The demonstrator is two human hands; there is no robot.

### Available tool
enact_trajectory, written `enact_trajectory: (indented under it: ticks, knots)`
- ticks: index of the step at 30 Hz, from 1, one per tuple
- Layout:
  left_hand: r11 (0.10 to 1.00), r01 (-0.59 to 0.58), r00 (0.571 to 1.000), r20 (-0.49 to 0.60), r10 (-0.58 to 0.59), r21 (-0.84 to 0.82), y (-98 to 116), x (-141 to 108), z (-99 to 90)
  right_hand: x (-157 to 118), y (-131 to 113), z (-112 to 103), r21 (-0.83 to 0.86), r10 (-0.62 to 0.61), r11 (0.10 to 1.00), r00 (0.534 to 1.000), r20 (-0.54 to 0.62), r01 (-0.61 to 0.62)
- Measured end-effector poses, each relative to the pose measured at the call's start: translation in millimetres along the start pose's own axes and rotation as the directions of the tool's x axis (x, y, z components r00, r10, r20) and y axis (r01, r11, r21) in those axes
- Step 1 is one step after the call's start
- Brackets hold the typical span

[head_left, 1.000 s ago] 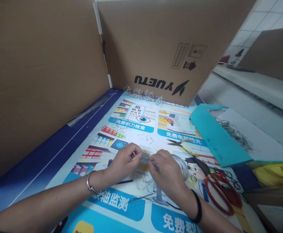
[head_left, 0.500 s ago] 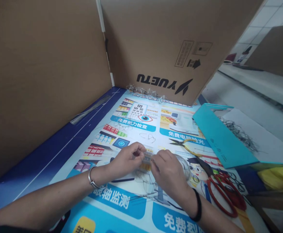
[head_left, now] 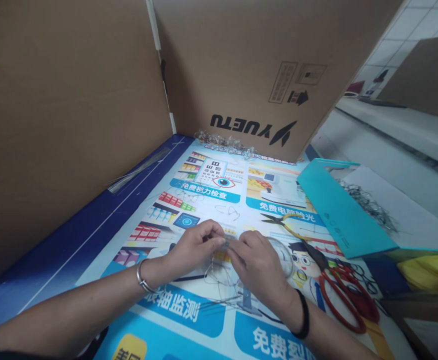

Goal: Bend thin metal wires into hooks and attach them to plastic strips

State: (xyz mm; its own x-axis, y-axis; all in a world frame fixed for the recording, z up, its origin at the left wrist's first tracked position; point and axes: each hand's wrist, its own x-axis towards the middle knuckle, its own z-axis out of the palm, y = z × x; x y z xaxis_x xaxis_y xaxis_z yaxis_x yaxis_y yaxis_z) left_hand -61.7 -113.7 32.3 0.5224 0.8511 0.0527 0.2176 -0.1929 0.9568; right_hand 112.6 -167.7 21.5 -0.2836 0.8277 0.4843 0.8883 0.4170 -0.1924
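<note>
My left hand (head_left: 200,245) is closed, thumb and forefinger pinched on a thin wire (head_left: 225,243). Close beside it, my right hand (head_left: 258,257) has its fingers curled at the other side of the same wire, partly hiding it. Several bent wires (head_left: 219,275) lie on the printed sheet below and between the hands, and straight lengths lie nearer to me. A clear round container or roll (head_left: 284,257) shows partly behind my right hand. Bent wire pieces (head_left: 229,212) rest beyond my hands.
Yellow-handled pliers (head_left: 288,226) and red-handled scissors (head_left: 341,295) lie at the right. An open turquoise box (head_left: 348,220) holds a tangle of wire (head_left: 369,202). Cardboard walls (head_left: 241,60) stand at the back and left, with a wire pile (head_left: 226,142) along the back one.
My hands have come slightly closer together, with the right fingers moving left toward the left fingertips. The tools and box stay in place.
</note>
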Motion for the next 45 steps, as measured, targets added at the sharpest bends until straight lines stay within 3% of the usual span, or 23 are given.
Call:
enact_trajectory:
  ticks: [8,14,22,28,33,37,45]
  knots:
    - [0.987,0.059,0.994,-0.096,-0.045,0.147,1.2,-0.1,-0.2,-4.9,2.6,2.1,-0.056,0.018,0.998,1.000,-0.015,-0.018]
    - [0.969,0.101,0.992,-0.091,-0.082,0.224,2.3,0.3,-0.3,-4.1,3.0,1.8,-0.057,0.002,0.998,1.000,-0.009,-0.003]
    - [0.911,0.019,0.997,-0.079,0.015,0.412,-1.7,2.2,0.1,-4.8,1.6,2.5,-0.064,-0.024,0.998,1.000,-0.002,0.024]
    - [0.874,0.017,0.998,-0.067,0.017,0.486,3.5,3.6,-0.2,-4.4,-0.8,1.8,-0.080,-0.057,0.995,0.998,0.004,0.057]
    - [0.862,0.025,0.996,-0.087,0.022,0.506,2.1,3.5,-0.1,-5.8,-0.6,3.7,-0.060,-0.047,0.997,0.999,-0.001,0.046]
    - [0.879,-0.026,0.985,-0.139,0.104,0.476,-2.1,0.8,1.0,-6.4,1.5,5.1,-0.033,-0.021,0.999,1.000,0.016,0.021]
    - [0.868,-0.178,0.972,-0.054,0.228,0.464,-1.7,-2.5,3.4,-6.0,4.6,5.8,-0.008,-0.019,1.000,1.000,0.012,0.019]
